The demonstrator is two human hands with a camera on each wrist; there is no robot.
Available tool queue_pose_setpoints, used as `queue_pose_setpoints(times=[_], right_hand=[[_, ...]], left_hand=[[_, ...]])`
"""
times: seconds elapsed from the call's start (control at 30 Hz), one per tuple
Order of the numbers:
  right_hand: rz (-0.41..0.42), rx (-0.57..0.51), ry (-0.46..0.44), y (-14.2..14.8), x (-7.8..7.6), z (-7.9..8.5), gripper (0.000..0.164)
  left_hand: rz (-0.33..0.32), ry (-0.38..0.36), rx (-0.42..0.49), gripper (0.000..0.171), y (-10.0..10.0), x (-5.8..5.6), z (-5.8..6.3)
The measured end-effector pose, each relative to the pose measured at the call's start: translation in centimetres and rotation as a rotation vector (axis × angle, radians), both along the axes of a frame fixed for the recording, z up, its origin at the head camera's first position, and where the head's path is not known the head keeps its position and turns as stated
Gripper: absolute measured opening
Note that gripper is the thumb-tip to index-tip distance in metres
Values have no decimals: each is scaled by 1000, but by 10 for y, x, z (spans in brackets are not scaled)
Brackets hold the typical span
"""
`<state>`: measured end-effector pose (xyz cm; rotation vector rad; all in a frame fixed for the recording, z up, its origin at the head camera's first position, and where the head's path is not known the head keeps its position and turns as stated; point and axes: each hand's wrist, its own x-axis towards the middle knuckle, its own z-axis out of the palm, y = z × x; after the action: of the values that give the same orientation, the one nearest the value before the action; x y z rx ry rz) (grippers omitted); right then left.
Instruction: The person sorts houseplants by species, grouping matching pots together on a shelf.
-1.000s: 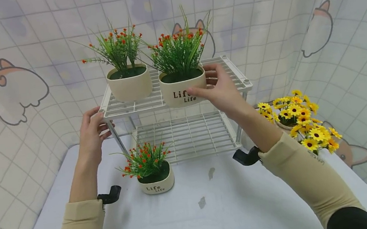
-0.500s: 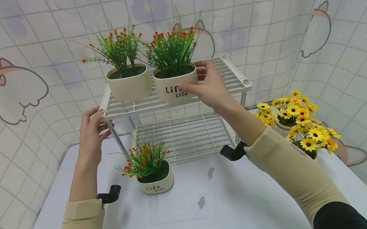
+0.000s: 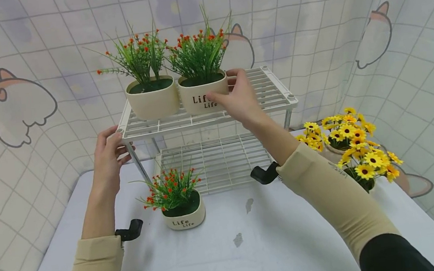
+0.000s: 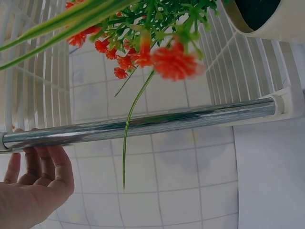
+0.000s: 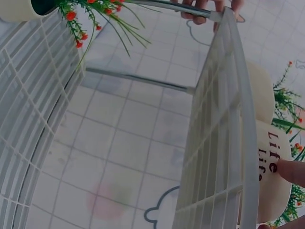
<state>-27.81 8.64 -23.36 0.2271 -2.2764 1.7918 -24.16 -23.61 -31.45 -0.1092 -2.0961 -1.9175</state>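
Note:
My right hand (image 3: 239,99) grips a cream flowerpot (image 3: 202,97) marked "Life", thumb on its front and fingers round its right side. Grass and small red flowers fill this pot, which sits on the upper tier of a white wire shelf rack (image 3: 271,85). Right beside it on the left stands a similar plain-fronted pot (image 3: 152,100). My left hand (image 3: 108,159) holds the rack's front left corner, with fingers behind the metal post (image 4: 143,125). In the right wrist view, my thumb (image 5: 291,171) lies against the lettering.
A third red-flowered pot (image 3: 186,215) stands on the white-covered table (image 3: 285,244), before the lower tier (image 3: 224,161). To the rack's right are pots of yellow flowers (image 3: 347,132). A checked curtain (image 3: 308,17) hangs behind and at both sides.
My right hand has moved the lettered flowerpot left and slightly back, up beside the plain pot. My left hand has stayed at the rack's corner.

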Motion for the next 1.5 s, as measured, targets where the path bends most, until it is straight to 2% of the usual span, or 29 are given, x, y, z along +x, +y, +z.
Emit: queue_pose_setpoints(times=[0.33,0.43,0.57,0.73,0.83,0.9,1.0,1.13,1.37,1.5], right_hand=[[-61,54,38,-4,1,-2,75],[-69,45,75,-2,8,-5,76],[-53,2,164,1,25,-11,74],[-9,-70,284,2,54,-34,70],[17,-96,329,1,72,-57,68],[30,-106,326,-1,83,-75,68],[63,-128,271,-4,98,-103,67],[103,-135,130,-10,112,-137,66],[167,-144,-137,-30,124,-189,68],[187,-171,-244,-44,129,-210,73]], left_hand=[[4,5,1,45,1,-1,-1],[5,7,-8,46,0,0,-1],[1,9,-3,46,0,0,-1],[-2,16,20,44,0,1,0],[-3,19,28,43,0,0,0],[-2,21,19,44,0,0,-1],[-2,24,5,46,0,0,-2],[2,28,-11,48,1,0,-2],[9,20,-4,47,2,0,-1],[11,22,-2,46,2,1,-1]])
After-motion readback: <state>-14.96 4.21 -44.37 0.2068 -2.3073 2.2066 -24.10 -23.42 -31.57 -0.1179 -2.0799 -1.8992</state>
